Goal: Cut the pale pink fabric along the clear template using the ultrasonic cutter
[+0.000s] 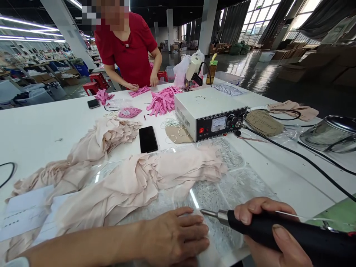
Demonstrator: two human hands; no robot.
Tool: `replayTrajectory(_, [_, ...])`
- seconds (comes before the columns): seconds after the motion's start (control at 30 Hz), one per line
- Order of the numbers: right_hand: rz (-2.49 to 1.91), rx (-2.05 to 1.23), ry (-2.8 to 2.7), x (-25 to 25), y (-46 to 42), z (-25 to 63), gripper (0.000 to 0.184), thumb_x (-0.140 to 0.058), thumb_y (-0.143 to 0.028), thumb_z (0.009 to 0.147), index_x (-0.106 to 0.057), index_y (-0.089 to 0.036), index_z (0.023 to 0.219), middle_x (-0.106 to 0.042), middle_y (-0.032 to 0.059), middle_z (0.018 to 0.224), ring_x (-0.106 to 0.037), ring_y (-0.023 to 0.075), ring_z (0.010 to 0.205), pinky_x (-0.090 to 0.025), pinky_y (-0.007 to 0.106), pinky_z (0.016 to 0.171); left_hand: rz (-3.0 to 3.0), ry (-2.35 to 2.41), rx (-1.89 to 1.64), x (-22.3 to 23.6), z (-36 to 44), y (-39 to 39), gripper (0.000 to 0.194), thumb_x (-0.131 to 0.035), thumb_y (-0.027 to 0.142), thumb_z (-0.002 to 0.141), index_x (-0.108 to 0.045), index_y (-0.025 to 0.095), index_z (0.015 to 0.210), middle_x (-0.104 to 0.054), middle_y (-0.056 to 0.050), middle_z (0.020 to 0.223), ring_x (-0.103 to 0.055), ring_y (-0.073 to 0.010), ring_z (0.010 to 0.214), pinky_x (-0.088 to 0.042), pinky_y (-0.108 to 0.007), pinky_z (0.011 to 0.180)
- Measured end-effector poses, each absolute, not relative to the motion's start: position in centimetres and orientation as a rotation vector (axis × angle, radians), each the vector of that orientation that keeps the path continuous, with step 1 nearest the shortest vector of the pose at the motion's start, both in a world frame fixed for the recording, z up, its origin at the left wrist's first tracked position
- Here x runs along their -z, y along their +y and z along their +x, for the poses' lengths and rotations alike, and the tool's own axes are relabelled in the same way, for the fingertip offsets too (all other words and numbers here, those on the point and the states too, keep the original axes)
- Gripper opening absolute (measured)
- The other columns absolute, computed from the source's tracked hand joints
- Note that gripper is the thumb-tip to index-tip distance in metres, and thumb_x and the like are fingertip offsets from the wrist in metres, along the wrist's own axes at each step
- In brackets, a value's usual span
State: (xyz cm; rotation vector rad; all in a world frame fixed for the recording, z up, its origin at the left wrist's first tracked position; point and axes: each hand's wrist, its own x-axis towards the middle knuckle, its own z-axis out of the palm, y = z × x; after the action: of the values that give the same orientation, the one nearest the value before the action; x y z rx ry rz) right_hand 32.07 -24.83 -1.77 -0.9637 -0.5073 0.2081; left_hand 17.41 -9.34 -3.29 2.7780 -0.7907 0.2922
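My left hand (176, 235) lies palm down with fingers stretched out, pressing a thin piece of pale fabric (210, 243) onto the clear plastic sheet (236, 189). My right hand (274, 226) is wrapped round a black ultrasonic handpiece (261, 227) with a slim metal tip. The tip points left and ends close to the fingers of my left hand; whether it touches the fabric I cannot tell. Just beyond my left hand, a layered pile of beige fabric pieces (178, 167) stretches across the sheet. Part of the fabric under my left hand is hidden.
A white control box (211, 107) with a meter stands ahead, a black cable (294, 152) trailing right. A phone (148, 139), more beige fabric (97, 141) and pink strips (164, 100) lie about. Across the table a person in red (128, 52) handles pink strips. A shiny metal container (329, 133) stands right.
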Motion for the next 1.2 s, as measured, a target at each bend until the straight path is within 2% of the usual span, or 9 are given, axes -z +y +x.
replayTrajectory(0.27, [-0.957, -0.211, -0.512, 1.45, -24.68, 31.97, 0.012, -0.062, -0.033, 0.080, -0.062, -0.021, 0.082, -0.055, -0.0005, 0.068, -0.053, 0.0119, 0.051, -0.052, 0.030, 0.047, 2.779, -0.764, -0.288, 3.26, 16.90, -9.49, 0.034, -0.039, 0.036, 0.104, -0.057, 0.010, 0.113, -0.063, -0.009, 0.119, -0.054, -0.0235, 0.112, -0.039, -0.036, 0.093])
replayTrajectory(0.67, [-0.971, -0.207, -0.500, 1.29, -24.38, 31.93, 0.013, -0.064, -0.033, 0.079, -0.061, -0.021, 0.080, -0.055, -0.0005, 0.067, -0.053, 0.0119, 0.049, -0.051, 0.030, 0.047, 2.788, -0.752, -0.311, 3.21, 16.98, -9.74, 0.030, -0.043, 0.035, 0.102, -0.057, 0.011, 0.114, -0.062, -0.009, 0.119, -0.053, -0.0225, 0.114, -0.039, -0.036, 0.096])
replayTrajectory(0.87, [-0.970, -0.207, -0.481, 1.48, -24.71, 31.86, 0.013, -0.062, -0.033, 0.079, -0.061, -0.021, 0.081, -0.055, 0.0000, 0.068, -0.053, 0.0125, 0.050, -0.052, 0.032, 0.048, 2.775, -0.770, -0.337, 3.25, 17.02, -9.80, 0.032, -0.043, 0.036, 0.103, -0.058, 0.011, 0.114, -0.064, -0.008, 0.109, -0.055, -0.0244, 0.111, -0.039, -0.037, 0.097])
replayTrajectory(1.07, [-0.973, -0.218, -0.489, 1.68, -24.60, 31.98, 0.014, -0.063, -0.034, 0.079, -0.061, -0.021, 0.082, -0.055, -0.0001, 0.068, -0.053, 0.0124, 0.051, -0.051, 0.031, 0.048, 2.806, -0.791, -0.355, 3.29, 16.90, -9.85, 0.029, -0.044, 0.036, 0.102, -0.060, 0.013, 0.110, -0.063, -0.007, 0.113, -0.054, -0.0241, 0.111, -0.033, -0.045, 0.104])
replayTrajectory(1.2, [-0.968, -0.218, -0.472, 1.74, -24.87, 31.90, 0.015, -0.063, -0.035, 0.078, -0.060, -0.021, 0.083, -0.054, -0.0004, 0.069, -0.052, 0.0126, 0.051, -0.051, 0.032, 0.048, 2.836, -0.797, -0.357, 3.27, 16.84, -9.83, 0.028, -0.045, 0.035, 0.102, -0.062, 0.014, 0.107, -0.062, -0.007, 0.114, -0.054, -0.0243, 0.111, -0.032, -0.044, 0.104])
